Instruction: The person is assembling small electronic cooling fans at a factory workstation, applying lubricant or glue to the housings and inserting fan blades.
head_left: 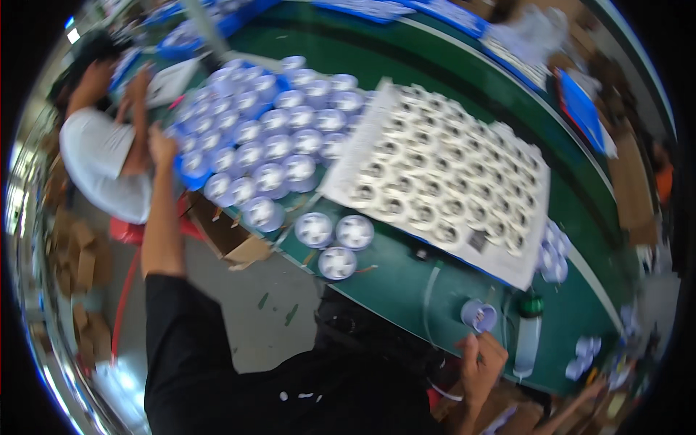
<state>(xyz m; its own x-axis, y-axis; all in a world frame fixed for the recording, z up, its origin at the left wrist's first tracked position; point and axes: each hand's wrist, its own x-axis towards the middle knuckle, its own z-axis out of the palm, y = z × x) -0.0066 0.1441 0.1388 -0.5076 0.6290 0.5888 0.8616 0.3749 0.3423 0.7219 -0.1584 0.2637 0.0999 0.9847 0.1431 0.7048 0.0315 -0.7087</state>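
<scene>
The left hand (pixel 162 145) is stretched far out, up and to the left, with the arm long and straight. It rests on the near corner of the blue tray (pixel 190 174) that carries many round white discs (pixel 268 123). The grip looks closed over the tray edge, but the picture is blurry there, so I cannot tell for sure how the fingers sit. The tray lies on the green table (pixel 391 275) and runs away from the hand, up and to the right. Its left side hangs close to the table edge, and past that edge is the grey floor (pixel 254 312) and some brown cardboard boxes (pixel 232 243). The right hand (pixel 482 359) is low and near the body, at the near edge of the table. Its grip is narrow, with the fingers curled, and it seems to pinch something small, but I cannot see what. Just above it sits a small white cup (pixel 478 315), close but not touching. Beside the cup stands a clear bottle (pixel 528 333) with a dark cap. Three loose discs (pixel 335 243) lie between the two hands. To their right is a big white sheet (pixel 442 174) with rows of round pieces. The left hand is much nearer the tray. Another person in a white shirt (pixel 98 156) works across the tray, so there is little room on that side.
</scene>
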